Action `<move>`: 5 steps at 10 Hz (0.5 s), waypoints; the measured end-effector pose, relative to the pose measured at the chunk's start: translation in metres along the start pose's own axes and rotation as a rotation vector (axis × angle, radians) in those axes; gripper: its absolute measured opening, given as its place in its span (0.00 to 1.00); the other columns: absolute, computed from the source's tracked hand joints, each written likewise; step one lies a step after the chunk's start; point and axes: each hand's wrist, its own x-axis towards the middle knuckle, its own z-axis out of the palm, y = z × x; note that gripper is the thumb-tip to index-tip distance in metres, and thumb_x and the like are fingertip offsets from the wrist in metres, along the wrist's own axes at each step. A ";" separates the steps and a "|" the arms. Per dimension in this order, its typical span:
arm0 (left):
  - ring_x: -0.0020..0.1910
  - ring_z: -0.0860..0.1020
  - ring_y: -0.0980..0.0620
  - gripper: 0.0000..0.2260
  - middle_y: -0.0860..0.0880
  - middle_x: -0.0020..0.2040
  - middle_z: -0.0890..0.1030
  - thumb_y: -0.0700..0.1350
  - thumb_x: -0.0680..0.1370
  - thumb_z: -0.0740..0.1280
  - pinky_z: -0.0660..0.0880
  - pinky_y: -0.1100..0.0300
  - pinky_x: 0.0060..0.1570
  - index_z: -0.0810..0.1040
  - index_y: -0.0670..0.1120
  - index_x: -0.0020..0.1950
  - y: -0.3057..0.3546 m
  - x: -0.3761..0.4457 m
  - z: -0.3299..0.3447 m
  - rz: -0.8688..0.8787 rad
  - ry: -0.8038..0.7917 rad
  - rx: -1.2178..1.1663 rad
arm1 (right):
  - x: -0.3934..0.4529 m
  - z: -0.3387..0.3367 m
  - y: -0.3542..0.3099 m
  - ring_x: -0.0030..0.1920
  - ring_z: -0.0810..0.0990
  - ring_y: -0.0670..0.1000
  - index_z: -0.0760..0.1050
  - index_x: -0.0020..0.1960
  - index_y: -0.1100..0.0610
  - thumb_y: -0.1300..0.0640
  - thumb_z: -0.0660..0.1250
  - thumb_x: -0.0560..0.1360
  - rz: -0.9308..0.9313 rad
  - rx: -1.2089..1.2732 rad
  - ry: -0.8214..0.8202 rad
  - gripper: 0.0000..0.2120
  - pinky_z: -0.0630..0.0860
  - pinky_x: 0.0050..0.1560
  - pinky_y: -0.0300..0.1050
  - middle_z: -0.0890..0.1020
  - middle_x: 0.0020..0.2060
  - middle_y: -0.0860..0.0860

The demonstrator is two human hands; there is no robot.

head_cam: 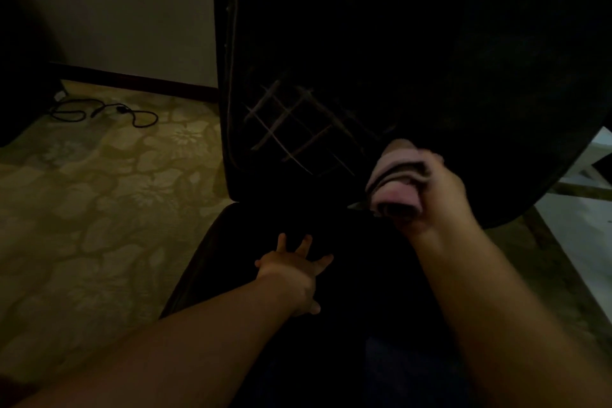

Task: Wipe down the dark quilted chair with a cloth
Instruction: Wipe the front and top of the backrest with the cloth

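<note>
Right hand [440, 189] clutches the bunched pink striped cloth [397, 180] against the quilted chair [298, 129] backrest; left hand [294, 270] rests spread on the seat. Bunched so tightly, it may skip the stitched grooves.

One chair [364, 43], one cloth [397, 179], two hands.

Black diamond-quilted chair [331, 76], pink-and-dark striped cloth [395, 180], olive floral carpet [99, 192].
</note>
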 end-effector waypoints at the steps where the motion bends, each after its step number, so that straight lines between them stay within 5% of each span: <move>1: 0.80 0.35 0.34 0.45 0.54 0.82 0.33 0.67 0.76 0.69 0.63 0.29 0.70 0.38 0.69 0.79 0.003 0.001 -0.001 -0.019 -0.002 0.010 | 0.004 0.009 0.018 0.37 0.77 0.50 0.72 0.45 0.53 0.55 0.58 0.82 0.003 -0.042 0.063 0.09 0.75 0.40 0.46 0.77 0.39 0.51; 2: 0.80 0.35 0.34 0.45 0.54 0.83 0.34 0.67 0.76 0.69 0.63 0.30 0.71 0.38 0.69 0.80 0.001 -0.001 0.002 -0.006 0.008 -0.001 | 0.008 0.011 0.019 0.36 0.75 0.50 0.72 0.44 0.54 0.57 0.57 0.83 0.034 -0.059 0.061 0.09 0.74 0.38 0.45 0.76 0.39 0.52; 4: 0.82 0.39 0.38 0.41 0.55 0.83 0.38 0.64 0.78 0.68 0.58 0.35 0.75 0.42 0.67 0.81 -0.010 -0.019 -0.007 0.072 0.011 0.013 | -0.019 0.025 -0.049 0.30 0.77 0.47 0.73 0.42 0.54 0.56 0.59 0.82 -0.204 -0.100 -0.041 0.10 0.76 0.31 0.39 0.77 0.33 0.49; 5: 0.82 0.41 0.38 0.46 0.53 0.84 0.38 0.61 0.77 0.72 0.57 0.32 0.75 0.42 0.63 0.83 -0.023 -0.029 -0.019 0.050 -0.006 0.044 | -0.008 0.020 -0.044 0.32 0.76 0.47 0.72 0.43 0.54 0.57 0.61 0.82 -0.139 -0.107 0.030 0.09 0.75 0.32 0.40 0.76 0.35 0.49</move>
